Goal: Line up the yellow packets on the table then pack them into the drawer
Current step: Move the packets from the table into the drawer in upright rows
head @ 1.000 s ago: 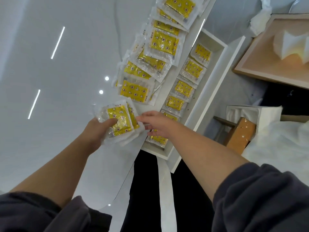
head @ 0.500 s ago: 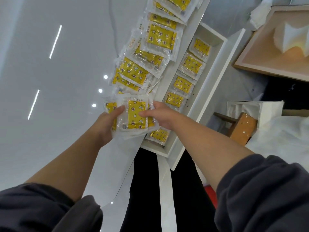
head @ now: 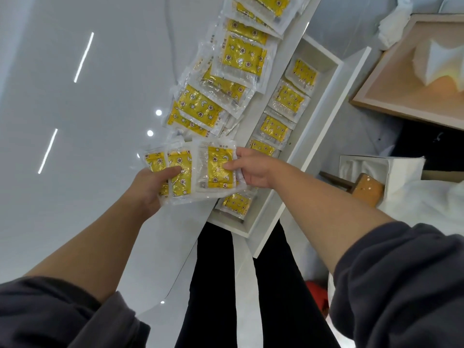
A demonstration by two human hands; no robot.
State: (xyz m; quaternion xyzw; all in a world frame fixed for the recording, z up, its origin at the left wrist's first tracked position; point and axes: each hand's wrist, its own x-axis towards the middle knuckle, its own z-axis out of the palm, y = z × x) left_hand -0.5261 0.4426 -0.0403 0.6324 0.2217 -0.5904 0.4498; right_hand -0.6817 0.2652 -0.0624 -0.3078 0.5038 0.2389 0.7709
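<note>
Above the table's near edge, my left hand (head: 153,187) grips a fanned bunch of yellow packets (head: 179,172) in clear wrappers. My right hand (head: 253,169) pinches the rightmost packet of that bunch (head: 217,169) at its right edge. More yellow packets (head: 213,96) lie overlapping in a row along the edge of the white table (head: 88,172). The open white drawer (head: 324,114) to the right holds several packets in a line (head: 288,99); one near packet (head: 237,202) shows below my hands.
Right of the drawer stand a wooden-framed tray with white foam (head: 411,79) and a white box with a brown wooden block (head: 369,187). My dark trouser legs (head: 216,285) are below the drawer's front.
The bunch in my left hand has spread into a fan and risen toward the row. My right hand moved from hovering near the drawer to gripping the rightmost packet.
</note>
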